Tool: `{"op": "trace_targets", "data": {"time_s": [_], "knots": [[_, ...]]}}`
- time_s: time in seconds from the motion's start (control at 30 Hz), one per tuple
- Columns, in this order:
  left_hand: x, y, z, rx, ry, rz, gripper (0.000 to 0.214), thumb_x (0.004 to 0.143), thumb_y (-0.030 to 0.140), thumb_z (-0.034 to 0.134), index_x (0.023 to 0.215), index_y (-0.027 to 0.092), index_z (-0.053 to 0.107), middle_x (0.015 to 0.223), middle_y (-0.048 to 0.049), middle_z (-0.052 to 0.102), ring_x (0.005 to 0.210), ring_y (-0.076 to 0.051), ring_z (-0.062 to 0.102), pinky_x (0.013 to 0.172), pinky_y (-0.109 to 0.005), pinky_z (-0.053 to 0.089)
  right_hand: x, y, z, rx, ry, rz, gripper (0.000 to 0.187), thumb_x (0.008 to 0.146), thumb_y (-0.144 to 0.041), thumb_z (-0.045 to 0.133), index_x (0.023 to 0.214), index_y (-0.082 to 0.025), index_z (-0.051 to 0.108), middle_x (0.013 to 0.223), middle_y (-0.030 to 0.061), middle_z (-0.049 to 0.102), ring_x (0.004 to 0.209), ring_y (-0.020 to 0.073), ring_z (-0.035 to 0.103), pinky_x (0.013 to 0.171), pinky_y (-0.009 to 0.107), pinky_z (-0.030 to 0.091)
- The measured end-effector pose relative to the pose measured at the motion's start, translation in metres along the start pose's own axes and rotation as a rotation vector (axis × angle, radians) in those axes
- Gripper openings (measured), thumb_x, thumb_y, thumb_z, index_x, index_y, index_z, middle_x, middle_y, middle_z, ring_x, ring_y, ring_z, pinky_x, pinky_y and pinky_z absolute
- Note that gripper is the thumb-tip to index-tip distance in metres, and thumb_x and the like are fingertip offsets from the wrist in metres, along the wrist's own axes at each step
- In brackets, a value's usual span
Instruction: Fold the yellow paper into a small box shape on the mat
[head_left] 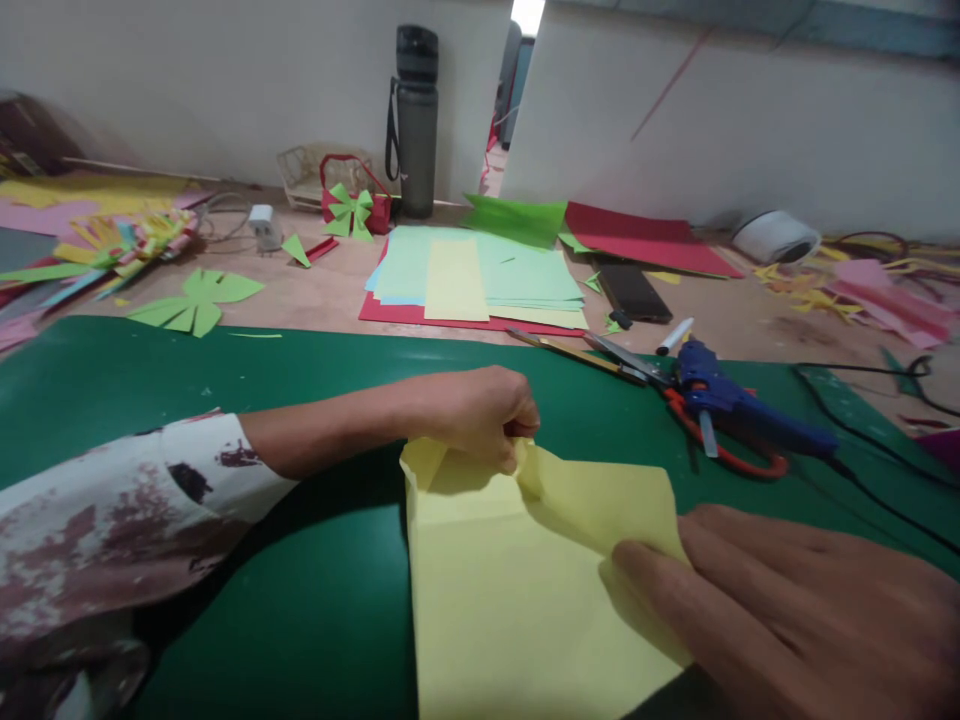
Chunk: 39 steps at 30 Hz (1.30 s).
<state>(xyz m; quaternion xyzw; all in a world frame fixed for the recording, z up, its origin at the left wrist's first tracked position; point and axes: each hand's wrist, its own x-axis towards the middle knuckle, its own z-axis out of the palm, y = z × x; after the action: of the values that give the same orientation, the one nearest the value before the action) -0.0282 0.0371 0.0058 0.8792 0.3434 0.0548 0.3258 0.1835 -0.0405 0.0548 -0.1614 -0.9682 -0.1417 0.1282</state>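
A yellow sheet of paper (517,600), folded along its edges, lies on the green mat (315,600) in front of me. My left hand (480,415) is closed in a pinch on the paper's far edge, where it is bent and crumpled. At the right edge, my right hand (795,590) holds the paper between thumb and fingers, with a raised flap standing up between the two hands. The right hand's lower part runs out of view.
A blue glue gun (750,405) with a cord lies over red-handled scissors (679,400) on the right. Farther back are stacked coloured papers (517,265), a black phone (634,290), a small red paper bag (360,210) and a dark bottle (417,130).
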Motion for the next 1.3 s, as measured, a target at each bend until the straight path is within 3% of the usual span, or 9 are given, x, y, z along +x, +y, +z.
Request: {"op": "trace_targets", "data": {"time_s": [0.27, 0.57, 0.8, 1.0, 1.17, 1.3], "knots": [[-0.001, 0.014, 0.0, 0.098, 0.024, -0.05, 0.009, 0.066, 0.018, 0.055, 0.068, 0.015, 0.064, 0.063, -0.0003, 0.059, 0.055, -0.011, 0.048, 0.045, -0.021, 0.028, 0.004, 0.002, 0.001, 0.017, -0.005, 0.005, 0.029, 0.074, -0.006, 0.041, 0.054, -0.023, 0.054, 0.045, 0.001, 0.04, 0.04, 0.0156, 0.041, 0.041, 0.033, 0.026], [0.0, 0.018, 0.009, 0.153, 0.099, -0.139, 0.009, 0.063, 0.022, 0.059, 0.069, 0.019, 0.065, 0.066, -0.001, 0.061, 0.06, -0.013, 0.052, 0.044, -0.021, 0.027, 0.001, 0.001, 0.006, -0.038, 0.053, -0.02, 0.027, 0.074, -0.008, 0.042, 0.059, -0.023, 0.059, 0.044, -0.0002, 0.04, 0.038, 0.0147, 0.04, 0.041, 0.032, 0.028], [0.002, 0.022, 0.012, 0.166, 0.116, -0.259, 0.026, 0.056, 0.041, 0.068, 0.074, 0.021, 0.069, 0.065, -0.0004, 0.062, 0.059, -0.015, 0.053, 0.044, -0.022, 0.026, 0.001, -0.003, 0.009, -0.046, 0.133, 0.0, 0.03, 0.077, -0.009, 0.038, 0.06, -0.022, 0.06, 0.044, -0.0007, 0.044, 0.038, 0.0142, 0.043, 0.041, 0.032, 0.03], [0.004, 0.024, 0.013, 0.111, 0.119, -0.301, 0.024, 0.054, 0.033, 0.069, 0.076, 0.023, 0.069, 0.067, 0.0004, 0.064, 0.057, -0.014, 0.052, 0.046, -0.022, 0.027, 0.001, -0.006, 0.012, -0.062, 0.133, 0.007, 0.037, 0.079, -0.006, 0.033, 0.058, -0.023, 0.059, 0.046, 0.0001, 0.053, 0.038, 0.0153, 0.046, 0.041, 0.034, 0.03], [0.01, 0.013, 0.013, 0.018, 0.068, -0.259, 0.019, 0.054, 0.023, 0.067, 0.073, 0.021, 0.066, 0.068, 0.0014, 0.063, 0.058, -0.013, 0.052, 0.047, -0.021, 0.03, 0.002, -0.007, 0.012, -0.047, 0.129, 0.004, 0.037, 0.08, -0.008, 0.033, 0.056, -0.023, 0.057, 0.043, -0.0001, 0.049, 0.038, 0.0161, 0.046, 0.041, 0.034, 0.03], [0.011, 0.009, 0.007, 0.047, 0.014, -0.263, 0.023, 0.052, 0.027, 0.07, 0.073, 0.02, 0.065, 0.065, 0.0015, 0.062, 0.054, -0.013, 0.052, 0.046, -0.021, 0.031, 0.0, -0.007, 0.012, -0.031, 0.108, 0.008, 0.037, 0.081, -0.007, 0.033, 0.058, -0.023, 0.058, 0.044, -0.0007, 0.047, 0.039, 0.0153, 0.045, 0.042, 0.034, 0.031]]}}
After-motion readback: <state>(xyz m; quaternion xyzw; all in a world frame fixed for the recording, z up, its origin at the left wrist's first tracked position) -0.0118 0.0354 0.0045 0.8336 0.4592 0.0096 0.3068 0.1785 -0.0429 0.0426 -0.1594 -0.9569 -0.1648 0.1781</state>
